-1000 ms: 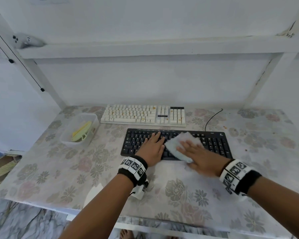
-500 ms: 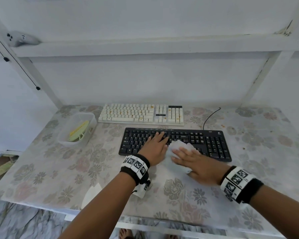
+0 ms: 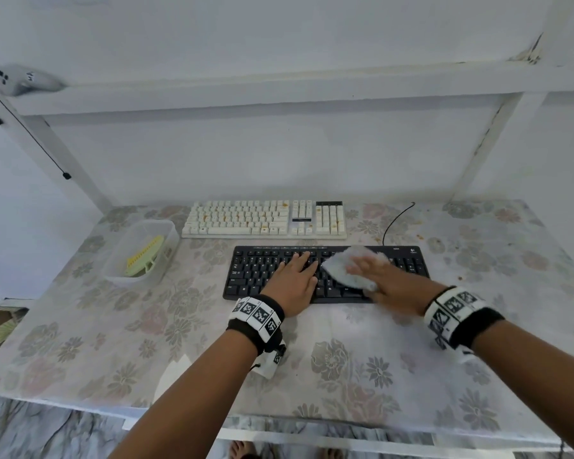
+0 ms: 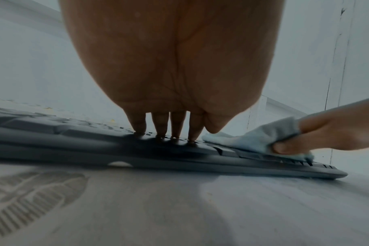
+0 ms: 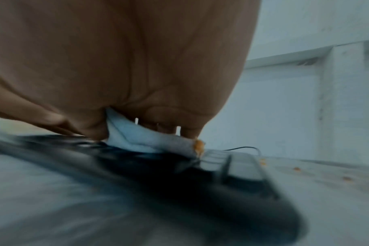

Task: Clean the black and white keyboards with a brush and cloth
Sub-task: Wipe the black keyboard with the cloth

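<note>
On the black keyboard (image 3: 325, 274), the left hand (image 3: 292, 281) lies flat, fingers (image 4: 160, 124) straight; right of it, the right hand (image 3: 388, 286) pinches the cloth (image 3: 348, 266) against the keys. Beyond the black keyboard lies the white keyboard (image 3: 264, 220); left of it, the brush (image 3: 145, 256) rests in a tub (image 3: 166, 233).

Motion smears the right hand (image 3: 390, 286) and the pale blue-grey cloth (image 3: 352, 268) under it, so the head view hides how its fingers lie. The flat black plastic keyboard (image 5: 232, 179) is a dark blur in the right wrist view, its key legends unreadable. The left hand (image 3: 294, 281) covers the keys beneath it.
</note>
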